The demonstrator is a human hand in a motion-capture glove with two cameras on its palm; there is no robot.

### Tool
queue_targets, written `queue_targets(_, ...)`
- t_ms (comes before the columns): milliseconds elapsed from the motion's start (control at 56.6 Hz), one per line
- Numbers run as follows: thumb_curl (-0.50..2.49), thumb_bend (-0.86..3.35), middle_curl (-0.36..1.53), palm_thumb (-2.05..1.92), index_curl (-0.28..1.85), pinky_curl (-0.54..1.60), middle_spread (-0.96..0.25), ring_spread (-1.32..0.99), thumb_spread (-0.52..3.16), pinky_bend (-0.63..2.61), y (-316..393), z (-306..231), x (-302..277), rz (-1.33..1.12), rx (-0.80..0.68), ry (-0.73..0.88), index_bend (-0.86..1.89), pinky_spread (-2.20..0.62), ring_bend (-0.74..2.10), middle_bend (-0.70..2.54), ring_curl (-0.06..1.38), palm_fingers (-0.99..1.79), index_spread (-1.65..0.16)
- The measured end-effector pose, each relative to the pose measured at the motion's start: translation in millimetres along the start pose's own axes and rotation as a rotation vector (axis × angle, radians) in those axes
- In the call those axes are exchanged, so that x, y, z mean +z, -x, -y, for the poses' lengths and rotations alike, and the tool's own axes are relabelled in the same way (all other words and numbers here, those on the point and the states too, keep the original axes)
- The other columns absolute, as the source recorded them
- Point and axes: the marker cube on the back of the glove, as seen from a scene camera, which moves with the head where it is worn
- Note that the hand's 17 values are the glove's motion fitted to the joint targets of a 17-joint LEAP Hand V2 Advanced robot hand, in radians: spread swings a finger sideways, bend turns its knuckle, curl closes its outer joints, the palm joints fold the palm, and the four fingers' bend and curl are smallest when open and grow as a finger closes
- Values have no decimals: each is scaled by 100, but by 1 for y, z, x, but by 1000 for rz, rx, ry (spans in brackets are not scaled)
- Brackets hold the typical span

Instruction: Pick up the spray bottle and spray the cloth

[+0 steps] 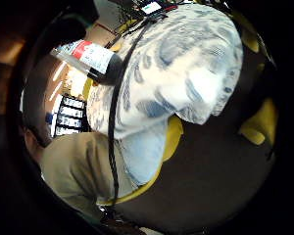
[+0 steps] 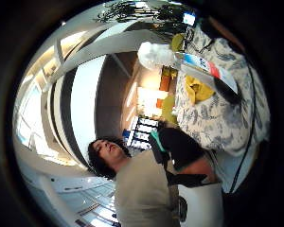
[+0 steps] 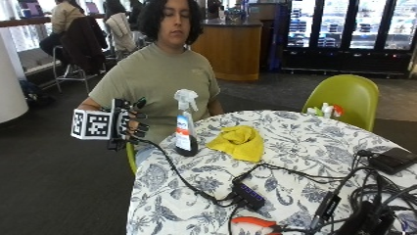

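Note:
A spray bottle (image 3: 185,125) with a white trigger head and a red, white and blue label stands upright near the table's edge on the person's side. The same bottle (image 1: 88,58) shows in the little finger side palm view and again, as the spray bottle (image 2: 194,66), in the thumb side palm view. A crumpled yellow cloth (image 3: 238,141) lies just right of it on the table. My gloved right hand (image 3: 133,123) hovers in the air left of the bottle, off the table's edge, fingers loosely curled and holding nothing.
The round table (image 3: 306,152) has a blue floral covering. A black hub (image 3: 248,195), cables (image 3: 345,196), a black box (image 3: 391,159) and orange-handled pliers (image 3: 254,223) lie at the front and right. A green chair (image 3: 345,95) with small bottles stands behind.

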Motion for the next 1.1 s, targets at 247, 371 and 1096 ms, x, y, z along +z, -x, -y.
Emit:
queue_targets(247, 40, -3, 44, 51, 33, 41, -2, -8, 105, 33, -4, -44, -29, -117, 33, -47, 12, 19, 36, 25, 39, 28, -38)
queue_targets(371, 38, -2, 43, 53, 29, 39, -2, -8, 102, 32, -3, -36, -28, -108, 44, -74, 12, 20, 35, 25, 38, 29, -39)
queue_targets(1096, 37, -3, 39, 65, 19, 35, 2, -5, 94, 24, 18, 170, 106, 163, -152, -344, 9, 14, 51, 33, 37, 46, -27)
